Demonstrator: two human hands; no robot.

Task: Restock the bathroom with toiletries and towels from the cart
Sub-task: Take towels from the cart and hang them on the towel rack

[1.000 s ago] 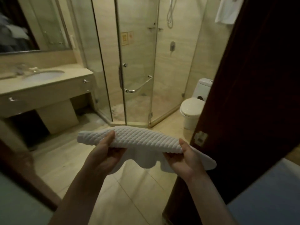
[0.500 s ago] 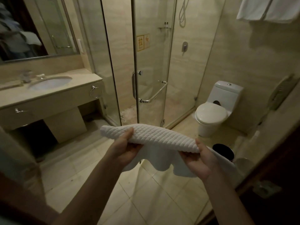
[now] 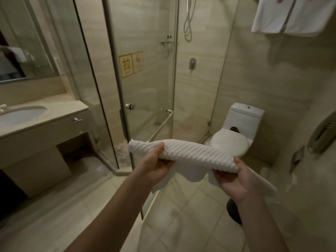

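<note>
- The white quilted towel (image 3: 183,155) is held folded in the air, at the middle of the view, above the tiled floor (image 3: 181,224). It runs from upper left to lower right, with loose layers sagging below the fold.
- The left hand (image 3: 156,166) grips the towel's left end, thumb on top and fingers curled underneath.
- The right hand (image 3: 234,180) grips the right end the same way, thumb pressed on the upper face. A tail of cloth hangs past it to the right.
- Both forearms reach in from the bottom edge.
- Just behind the towel stands the glass shower door (image 3: 145,88), with a metal bar handle (image 3: 160,128) and a yellow sticker (image 3: 131,64) on the pane.
- A shower hose (image 3: 188,20) hangs on the wall inside the stall.
- A white toilet (image 3: 230,144), lid down, sits to the right of the shower, partly covered by the towel's far edge.
- A dark round bin (image 3: 233,211) shows on the floor below the right wrist.
- At the left, the beige desk (image 3: 69,108) carries a sunken basin (image 3: 21,113), and a mirror (image 3: 21,51) hangs above it.
- Other white towels (image 3: 291,15) hang high on the right wall.
</note>
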